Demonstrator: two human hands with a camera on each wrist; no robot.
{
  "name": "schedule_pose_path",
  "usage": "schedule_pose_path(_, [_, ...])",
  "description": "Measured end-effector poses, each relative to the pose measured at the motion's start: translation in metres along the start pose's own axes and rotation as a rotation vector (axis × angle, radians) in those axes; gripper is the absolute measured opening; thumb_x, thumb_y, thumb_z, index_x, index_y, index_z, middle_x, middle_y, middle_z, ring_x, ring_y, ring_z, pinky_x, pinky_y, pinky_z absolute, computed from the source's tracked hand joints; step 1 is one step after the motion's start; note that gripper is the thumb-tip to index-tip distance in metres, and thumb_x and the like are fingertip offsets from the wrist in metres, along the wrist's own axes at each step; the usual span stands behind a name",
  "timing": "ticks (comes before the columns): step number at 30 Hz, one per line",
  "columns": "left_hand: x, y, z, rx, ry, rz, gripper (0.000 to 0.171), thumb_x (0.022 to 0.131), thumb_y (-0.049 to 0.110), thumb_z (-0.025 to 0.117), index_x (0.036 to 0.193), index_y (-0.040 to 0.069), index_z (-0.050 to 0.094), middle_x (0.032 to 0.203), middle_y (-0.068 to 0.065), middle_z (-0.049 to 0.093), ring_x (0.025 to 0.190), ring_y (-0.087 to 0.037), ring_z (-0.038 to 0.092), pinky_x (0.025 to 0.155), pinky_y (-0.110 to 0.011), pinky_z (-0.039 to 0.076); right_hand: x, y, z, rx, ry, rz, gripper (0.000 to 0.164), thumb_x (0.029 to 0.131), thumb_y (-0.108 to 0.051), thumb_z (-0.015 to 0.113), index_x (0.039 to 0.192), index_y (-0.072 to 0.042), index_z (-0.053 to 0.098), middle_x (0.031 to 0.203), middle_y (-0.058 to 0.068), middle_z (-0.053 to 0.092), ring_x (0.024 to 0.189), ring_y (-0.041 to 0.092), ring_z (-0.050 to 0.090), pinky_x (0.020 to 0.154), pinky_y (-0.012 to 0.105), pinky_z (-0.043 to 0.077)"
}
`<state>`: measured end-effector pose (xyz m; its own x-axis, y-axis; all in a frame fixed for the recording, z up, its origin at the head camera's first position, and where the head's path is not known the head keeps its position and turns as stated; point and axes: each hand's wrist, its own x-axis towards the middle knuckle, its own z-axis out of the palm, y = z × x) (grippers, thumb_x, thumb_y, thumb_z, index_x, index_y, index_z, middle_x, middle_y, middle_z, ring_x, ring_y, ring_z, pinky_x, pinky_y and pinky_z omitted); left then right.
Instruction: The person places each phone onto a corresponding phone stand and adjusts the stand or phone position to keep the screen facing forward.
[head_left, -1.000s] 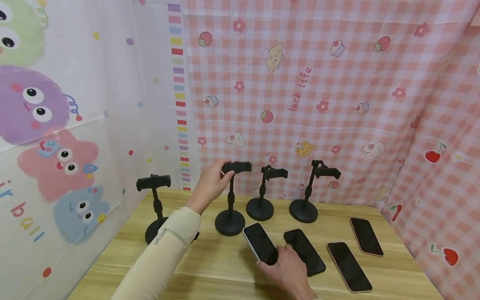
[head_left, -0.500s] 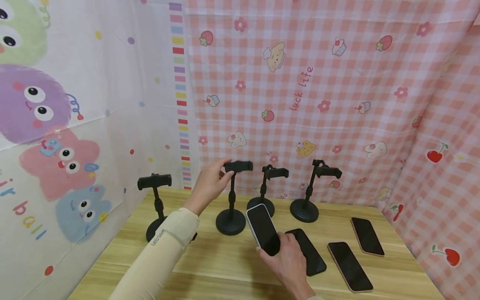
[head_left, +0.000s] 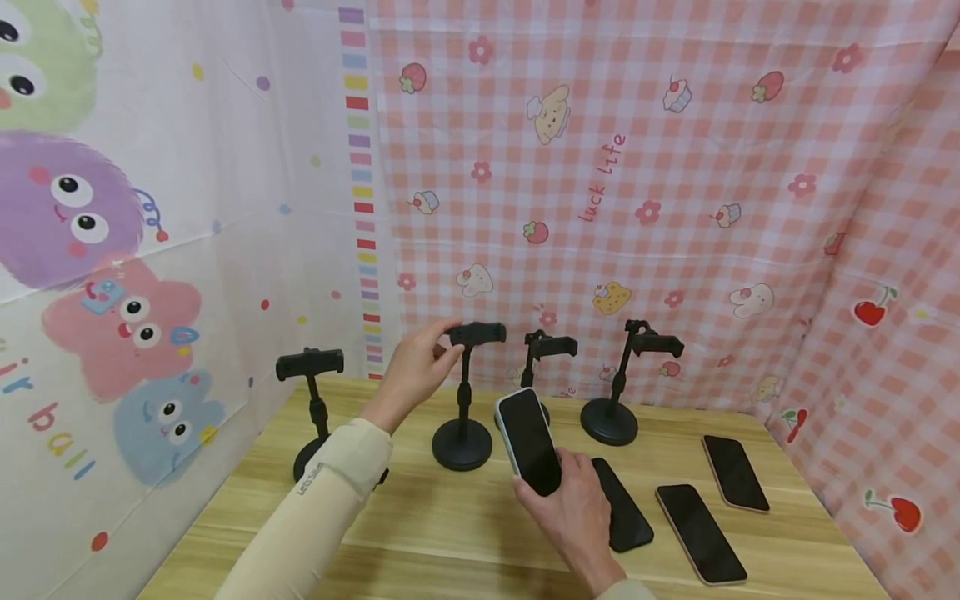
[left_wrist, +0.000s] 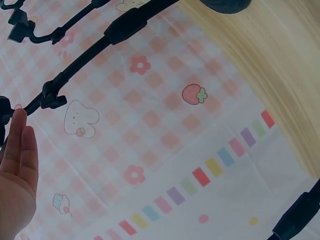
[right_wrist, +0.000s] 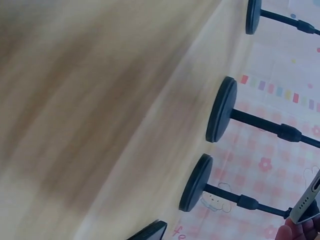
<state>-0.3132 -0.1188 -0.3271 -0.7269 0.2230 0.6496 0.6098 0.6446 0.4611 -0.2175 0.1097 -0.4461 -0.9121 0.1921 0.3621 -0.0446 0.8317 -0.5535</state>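
My left hand (head_left: 420,367) is at the left end of the clamp on a black phone stand (head_left: 463,400), thumb in front and fingers behind. In the left wrist view the left fingers (left_wrist: 29,155) reach up to that clamp, which is mostly cut off by the frame edge. My right hand (head_left: 573,512) grips a light-framed smartphone (head_left: 528,437) by its lower part, raised over the table and tilted, dark screen facing me. At the right wrist view's corner, only the phone's edge (right_wrist: 306,204) and some fingertips (right_wrist: 286,232) show.
More black phone stands stand at the left (head_left: 315,408), behind the held phone (head_left: 551,346) and farther right (head_left: 615,387). Three smartphones lie screen up on the wooden table: a black one (head_left: 626,517), and two with pinkish edges (head_left: 701,533) (head_left: 735,472). Patterned cloth (head_left: 675,150) hangs behind.
My right hand has lifted the light-framed smartphone from low over the table, up and slightly right, tipping it more upright. The left hand stays at the stand's clamp.
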Motion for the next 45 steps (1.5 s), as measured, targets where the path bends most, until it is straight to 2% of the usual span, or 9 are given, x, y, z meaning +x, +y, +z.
schedule_pose_path(7, [-0.001, -0.001, -0.001, -0.015, -0.019, -0.023, 0.045, 0.091, 0.015, 0.064, 0.134, 0.010, 0.053, 0.118, -0.016, 0.066, 0.073, -0.016, 0.066, 0.062, -0.040, 0.057, 0.005, -0.009, -0.004, 0.063, 0.041, 0.013, 0.080, 0.068, -0.066, 0.069, 0.122, -0.007, 0.061, 0.108, 0.012, 0.060, 0.089, 0.026, 0.054, 0.075, 0.051, 0.050])
schedule_pose_path(17, [-0.001, -0.004, 0.000, -0.035, -0.030, -0.046, 0.046, 0.091, 0.013, 0.064, 0.136, 0.010, 0.051, 0.120, -0.016, 0.065, 0.074, -0.016, 0.066, 0.061, -0.040, 0.057, 0.015, -0.026, -0.006, 0.121, 0.064, -0.017, 0.074, 0.069, -0.061, 0.070, 0.121, -0.009, 0.061, 0.108, 0.011, 0.060, 0.088, 0.025, 0.054, 0.074, 0.050, 0.049])
schedule_pose_path(28, [-0.001, -0.005, 0.001, -0.055, -0.008, 0.009, 0.040, 0.092, 0.011, 0.063, 0.131, 0.006, 0.055, 0.114, -0.018, 0.068, 0.071, -0.017, 0.067, 0.060, -0.041, 0.057, 0.031, -0.043, -0.009, 0.190, 0.101, -0.077, 0.071, 0.073, -0.061, 0.068, 0.120, -0.009, 0.061, 0.101, 0.010, 0.060, 0.082, 0.023, 0.052, 0.067, 0.045, 0.049])
schedule_pose_path(34, [-0.001, -0.004, 0.003, -0.054, 0.002, 0.031, 0.037, 0.093, 0.013, 0.062, 0.129, 0.006, 0.057, 0.108, -0.018, 0.070, 0.072, -0.018, 0.067, 0.063, -0.042, 0.058, 0.042, -0.057, -0.015, 0.223, 0.089, -0.098, 0.070, 0.074, -0.062, 0.065, 0.120, -0.010, 0.060, 0.101, 0.010, 0.059, 0.080, 0.023, 0.051, 0.066, 0.044, 0.049])
schedule_pose_path(38, [-0.001, -0.005, 0.004, -0.045, 0.001, 0.031, 0.036, 0.093, 0.016, 0.062, 0.129, 0.008, 0.058, 0.105, -0.016, 0.071, 0.076, -0.018, 0.068, 0.067, -0.042, 0.059, 0.050, -0.066, -0.016, 0.240, 0.079, -0.107, 0.071, 0.076, -0.063, 0.064, 0.123, -0.010, 0.058, 0.105, 0.010, 0.059, 0.084, 0.023, 0.052, 0.070, 0.044, 0.049])
schedule_pose_path(45, [-0.002, -0.004, 0.005, -0.062, 0.013, 0.039, 0.035, 0.092, 0.017, 0.063, 0.126, 0.012, 0.060, 0.103, -0.013, 0.072, 0.078, -0.018, 0.068, 0.069, -0.042, 0.060, 0.059, -0.076, -0.015, 0.249, 0.088, -0.115, 0.074, 0.075, -0.062, 0.065, 0.125, -0.008, 0.057, 0.105, 0.011, 0.059, 0.085, 0.024, 0.052, 0.069, 0.045, 0.049])
